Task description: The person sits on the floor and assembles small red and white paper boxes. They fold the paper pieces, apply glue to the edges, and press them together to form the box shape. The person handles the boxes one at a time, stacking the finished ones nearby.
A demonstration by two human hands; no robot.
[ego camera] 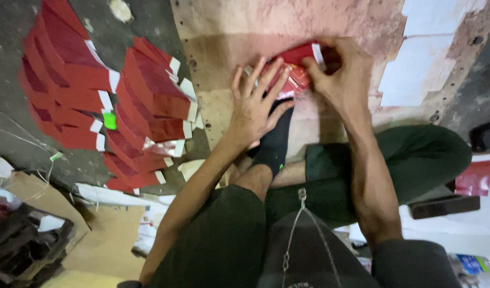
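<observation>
Two long fanned rows of folded red paper sleeves (69,80) with white flaps lie finished on the grey floor, so much of the folding looks done. One red sleeve (301,66) is in work on the stained board surface (223,53): the left hand (255,106) presses it flat, fingers spread, while the right hand (341,74) has its grip pinched on the top edge. White sheets (416,69) wait nearby. The person's black-socked foot (274,144) crowds the working spot.
</observation>
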